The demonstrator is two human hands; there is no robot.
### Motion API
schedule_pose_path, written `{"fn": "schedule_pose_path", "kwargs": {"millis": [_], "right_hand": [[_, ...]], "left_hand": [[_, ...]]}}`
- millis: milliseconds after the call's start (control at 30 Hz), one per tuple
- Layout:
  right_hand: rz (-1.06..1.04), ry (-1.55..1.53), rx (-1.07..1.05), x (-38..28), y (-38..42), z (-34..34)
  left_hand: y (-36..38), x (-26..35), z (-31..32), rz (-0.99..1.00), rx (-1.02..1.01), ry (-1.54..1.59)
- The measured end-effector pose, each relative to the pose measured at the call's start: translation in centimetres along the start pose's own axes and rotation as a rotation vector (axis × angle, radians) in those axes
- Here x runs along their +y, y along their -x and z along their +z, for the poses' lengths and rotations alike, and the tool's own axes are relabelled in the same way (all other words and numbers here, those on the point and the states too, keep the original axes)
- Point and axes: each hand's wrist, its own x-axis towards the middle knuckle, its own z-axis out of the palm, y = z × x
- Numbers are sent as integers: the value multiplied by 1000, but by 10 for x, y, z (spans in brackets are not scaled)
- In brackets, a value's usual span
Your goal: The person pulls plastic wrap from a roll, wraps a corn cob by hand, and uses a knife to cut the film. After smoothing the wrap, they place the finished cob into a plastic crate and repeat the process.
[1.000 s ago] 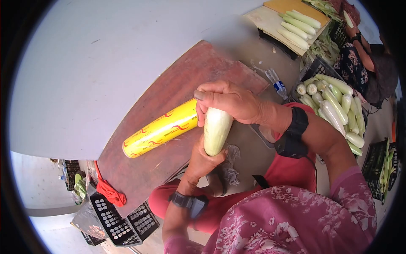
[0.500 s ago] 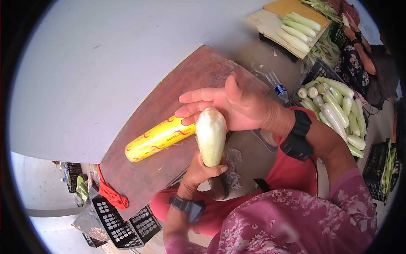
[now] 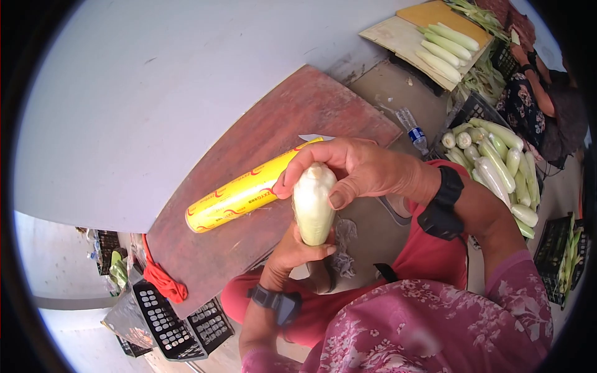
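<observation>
Two hands around pale corn ear | yellow roll partly hidden by them | bottle near crate

Right hand arched, left hand closed.

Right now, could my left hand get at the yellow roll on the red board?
Probably not without letting go: your left hand grips the lower end of the ear of corn. Otherwise the way looks free, with the yellow roll close by on the red board.
</observation>
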Motion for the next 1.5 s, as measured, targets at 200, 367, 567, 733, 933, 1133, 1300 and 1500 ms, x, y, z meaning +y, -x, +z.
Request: {"fn": "schedule_pose_path", "kwargs": {"millis": [200, 367, 567, 733, 933, 1133, 1300, 1500], "right_hand": [[-105, 12, -67, 4, 1, -4], [-30, -88, 45, -4, 2, 2], [-92, 227, 167, -1, 2, 9], [-16, 321, 233, -2, 1, 12], [-25, 445, 222, -3, 2, 11], [20, 473, 298, -4, 0, 13], [8, 416, 351, -2, -5, 9], [-52, -98, 192, 14, -11, -7]], "left_hand": [[0, 11, 5, 27, 45, -160], [-4, 8, 10, 101, 180, -178], [-14, 11, 24, 335, 450, -271], [-15, -5, 16, 290, 520, -304], [-15, -5, 16, 289, 523, -340], [-19, -5, 18, 294, 509, -301], [-23, -8, 20, 308, 535, -327], [-23, -3, 19, 302, 498, -281]]}}
